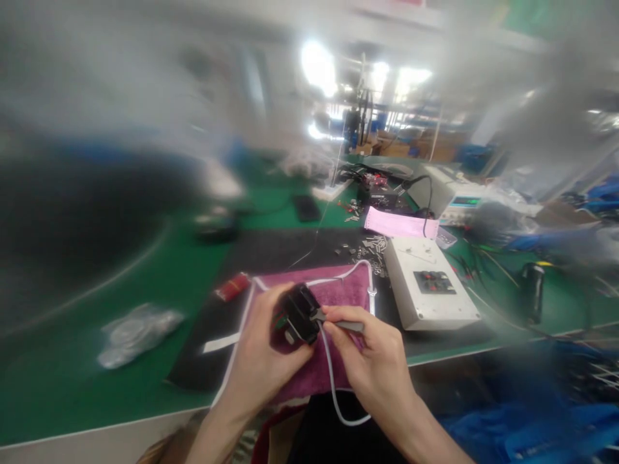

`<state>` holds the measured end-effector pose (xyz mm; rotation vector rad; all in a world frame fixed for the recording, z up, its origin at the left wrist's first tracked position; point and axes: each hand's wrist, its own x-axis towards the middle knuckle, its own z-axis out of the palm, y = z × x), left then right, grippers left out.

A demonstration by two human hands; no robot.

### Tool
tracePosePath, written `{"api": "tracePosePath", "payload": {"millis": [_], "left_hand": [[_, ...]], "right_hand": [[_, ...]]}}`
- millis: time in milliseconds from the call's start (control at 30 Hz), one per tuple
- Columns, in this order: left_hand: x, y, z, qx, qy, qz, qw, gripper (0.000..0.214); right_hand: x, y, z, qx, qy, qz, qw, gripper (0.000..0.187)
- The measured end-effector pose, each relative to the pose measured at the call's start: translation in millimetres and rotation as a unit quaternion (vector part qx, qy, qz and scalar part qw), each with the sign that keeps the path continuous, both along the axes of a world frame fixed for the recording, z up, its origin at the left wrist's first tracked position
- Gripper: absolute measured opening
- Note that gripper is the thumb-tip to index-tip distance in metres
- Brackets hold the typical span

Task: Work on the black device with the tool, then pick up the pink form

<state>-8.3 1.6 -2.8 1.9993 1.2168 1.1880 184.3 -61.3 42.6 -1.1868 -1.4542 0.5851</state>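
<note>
My left hand (265,341) is closed around a small black device (300,312), tilted over the cloth. A white cable (331,380) comes off the device's lower right side and loops down past the table's front edge. My right hand (374,351) pinches a grey metal tool that looks like tweezers (351,325), its tip at the device's right side. Whether the tip grips anything is too small to tell. Beneath both hands lies a purple cloth (355,293) on a black mat (275,248). More white cable with a metal plug (372,293) rests on the cloth.
Right of the cloth stands a white box (435,283) with a black socket panel; many small metal parts (374,245) lie beside it. A pink strip (399,223) and a bench instrument (449,193) are behind. Leftward are a red cylinder (233,287) and a clear plastic bag (140,332).
</note>
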Motion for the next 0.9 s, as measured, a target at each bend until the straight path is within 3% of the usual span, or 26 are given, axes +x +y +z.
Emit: {"api": "tracePosePath", "payload": {"millis": [100, 267, 367, 500, 600, 700, 900], "left_hand": [[0, 0, 2.4, 0.006, 0.012, 0.001, 1.0, 0.08], [1, -2, 4.3, -0.017, 0.004, -0.003, 1.0, 0.08], [2, -3, 5.7, -0.014, 0.008, -0.01, 1.0, 0.079], [3, -1, 8.6, 0.012, 0.035, -0.012, 0.999, 0.081], [5, 2, 11.9, 0.005, 0.051, -0.012, 0.999, 0.079], [8, 6, 17.1, -0.007, 0.051, -0.013, 0.999, 0.076], [16, 4, 28.0, 0.004, 0.071, -0.018, 0.997, 0.078]], "right_hand": [[4, 6, -3.6, -0.056, 0.11, 0.017, 0.992, 0.008], [11, 22, -5.8, -0.143, 0.313, 0.103, 0.933, 0.021], [17, 27, -5.4, -0.173, 0.372, 0.134, 0.902, 0.025], [22, 28, -7.6, -0.187, 0.4, 0.14, 0.886, 0.028], [22, 29, -7.7, -0.178, 0.399, 0.129, 0.89, 0.027], [22, 27, -5.3, -0.147, 0.371, 0.091, 0.912, 0.024], [23, 1, -4.6, -0.045, 0.163, -0.028, 0.985, 0.016]]}}
